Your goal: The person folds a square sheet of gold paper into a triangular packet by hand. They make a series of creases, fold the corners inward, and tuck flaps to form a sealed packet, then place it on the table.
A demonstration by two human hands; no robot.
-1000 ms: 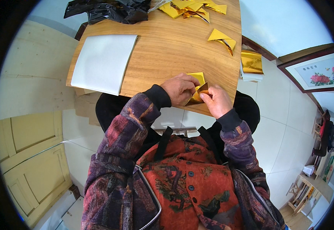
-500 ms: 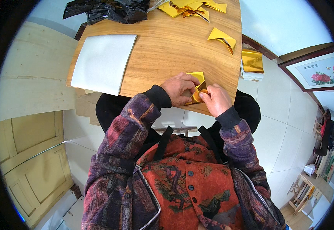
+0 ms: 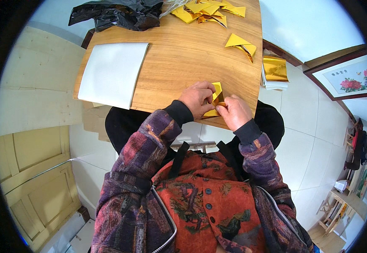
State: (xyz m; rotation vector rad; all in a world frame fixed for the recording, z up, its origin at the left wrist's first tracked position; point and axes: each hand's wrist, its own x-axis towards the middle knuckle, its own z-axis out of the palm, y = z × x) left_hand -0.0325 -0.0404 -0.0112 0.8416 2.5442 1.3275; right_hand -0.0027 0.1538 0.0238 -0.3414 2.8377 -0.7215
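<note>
Between my two hands, at the front edge of the wooden table point(image 3: 175, 55), is a piece of gold foil paper point(image 3: 217, 89), partly folded. My left hand point(image 3: 198, 99) grips its left side with bent fingers. From the right, my right hand point(image 3: 235, 111) pinches the lower right part with thumb and fingers, which hide some of the folds. Farther off lies a folded gold paper piece point(image 3: 240, 45), its silvery inner side showing. Several more folded gold pieces point(image 3: 204, 12) are heaped at the far edge.
A folded white sheet point(image 3: 112, 74) lies on the table's left side, with a crumpled black plastic bag point(image 3: 120, 14) behind it. Right of the table is a stack of gold foil sheets point(image 3: 275, 68). A framed flower picture point(image 3: 350, 78) stands against the wall.
Both hands have shifted slightly and the fold between them looks narrower, with less of the loose flap standing up. The view has moved a little; other things stay put.
</note>
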